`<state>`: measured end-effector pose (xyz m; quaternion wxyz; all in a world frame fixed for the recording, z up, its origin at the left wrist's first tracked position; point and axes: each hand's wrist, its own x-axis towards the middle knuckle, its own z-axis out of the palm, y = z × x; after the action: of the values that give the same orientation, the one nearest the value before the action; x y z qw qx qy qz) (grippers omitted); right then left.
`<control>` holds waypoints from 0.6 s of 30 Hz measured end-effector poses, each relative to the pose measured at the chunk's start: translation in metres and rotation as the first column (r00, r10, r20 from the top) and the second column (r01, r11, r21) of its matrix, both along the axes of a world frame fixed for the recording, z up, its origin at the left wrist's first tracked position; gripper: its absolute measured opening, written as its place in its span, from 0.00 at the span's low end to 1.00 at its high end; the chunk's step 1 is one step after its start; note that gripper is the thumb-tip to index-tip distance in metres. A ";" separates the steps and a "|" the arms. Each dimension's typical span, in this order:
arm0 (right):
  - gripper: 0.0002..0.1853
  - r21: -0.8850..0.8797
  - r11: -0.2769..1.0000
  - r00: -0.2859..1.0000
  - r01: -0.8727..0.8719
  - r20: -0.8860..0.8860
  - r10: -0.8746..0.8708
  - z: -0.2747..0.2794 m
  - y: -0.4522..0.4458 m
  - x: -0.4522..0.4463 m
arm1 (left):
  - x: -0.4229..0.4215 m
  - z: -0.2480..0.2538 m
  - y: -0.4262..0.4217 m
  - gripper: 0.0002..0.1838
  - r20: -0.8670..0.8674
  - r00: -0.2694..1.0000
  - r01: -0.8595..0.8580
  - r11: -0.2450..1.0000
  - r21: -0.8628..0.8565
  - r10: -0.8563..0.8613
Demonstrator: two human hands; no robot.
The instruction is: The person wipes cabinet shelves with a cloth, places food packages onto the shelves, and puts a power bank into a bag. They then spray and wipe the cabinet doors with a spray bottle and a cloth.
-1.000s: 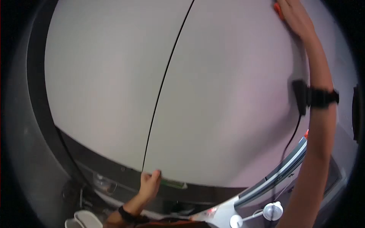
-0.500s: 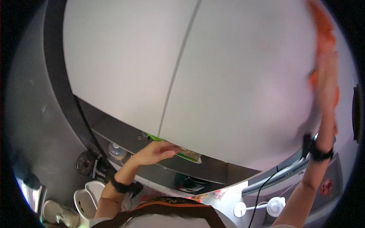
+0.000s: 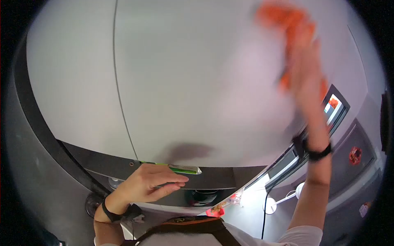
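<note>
My right hand (image 3: 305, 76) is raised to a glossy white cabinet door (image 3: 197, 86), pressing an orange cloth (image 3: 283, 16) against its right part. Both hand and cloth are smeared by motion, and cloth shows above the fingers and on either side of the hand. Lower down, my left hand (image 3: 154, 182) hovers just below the door's bottom edge, holding nothing, with its fingers stretched out and the thumb apart. A flat green-edged packet (image 3: 184, 169) lies on the dark shelf (image 3: 217, 178) behind its fingertips.
A second white door (image 3: 74, 82) adjoins on the left, past a thin seam. Dark grey panelling (image 3: 41, 164) runs down the left side. At the right are a framed screen (image 3: 334, 104), a black cable (image 3: 264, 217) and a white lamp-like stand (image 3: 271, 205).
My right hand has swept the orange cloth leftward across the door. The view has shifted to the right, and my left hand has come away from the packet, its fingers now straighter.
</note>
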<state>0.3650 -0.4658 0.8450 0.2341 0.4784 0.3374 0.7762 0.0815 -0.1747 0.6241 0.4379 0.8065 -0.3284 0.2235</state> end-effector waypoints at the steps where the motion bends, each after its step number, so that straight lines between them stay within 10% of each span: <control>1: 0.20 0.047 0.995 0.988 -0.084 -0.127 0.089 0.030 0.002 -0.075 | 0.005 0.002 -0.003 0.11 -0.008 1.000 0.011 1.000 0.003 -0.011; 3: 0.25 0.554 0.830 0.775 -0.065 -0.496 0.392 0.045 0.021 -0.092 | 0.014 0.002 -0.007 0.10 0.042 0.998 0.040 0.998 -0.044 -0.038; 5: 0.17 0.257 0.930 0.896 -0.261 -0.293 0.333 -0.003 0.040 -0.084 | 0.022 -0.008 -0.011 0.10 0.102 0.995 0.026 0.999 -0.043 -0.021; 6: 0.23 0.181 0.974 0.858 0.140 -0.513 -0.028 -0.046 0.026 -0.053 | 0.028 -0.016 -0.015 0.11 0.196 0.980 -0.005 0.999 -0.048 0.015; 8: 0.20 0.137 0.956 0.860 -0.258 -0.418 0.292 -0.169 0.091 -0.084 | 0.036 -0.036 -0.031 0.14 0.372 0.925 -0.058 0.996 -0.062 0.077; 9: 0.20 -0.091 0.927 0.594 -0.365 -0.790 0.156 -0.207 0.081 -0.118 | 0.039 -0.044 -0.040 0.18 0.544 0.829 -0.109 0.992 -0.066 0.127; 11: 0.18 -0.096 0.913 0.508 -0.395 -0.852 0.130 -0.235 0.084 -0.120 | 0.054 -0.049 -0.057 0.32 0.583 0.809 -0.068 0.997 -0.033 0.074; 14: 0.16 0.387 0.661 -0.070 -0.643 -0.889 0.452 -0.228 0.064 -0.117 | 0.095 -0.077 -0.084 0.49 0.389 0.919 -0.142 0.973 0.181 0.062; 15: 0.19 0.734 0.549 -0.570 -0.399 -0.668 0.479 -0.239 0.056 -0.111 | 0.103 -0.071 -0.098 0.52 0.428 0.902 -0.177 0.955 0.238 0.061; 18: 0.20 0.567 0.645 -0.135 -0.512 -0.795 0.591 -0.227 0.036 -0.105 | 0.117 -0.037 -0.129 0.53 0.596 0.730 -0.454 0.889 0.057 0.334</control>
<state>0.2602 -0.4302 0.6180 -0.3982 0.6654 0.5446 0.3196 0.1989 -0.3032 0.5874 0.1785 0.7926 -0.2854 0.5083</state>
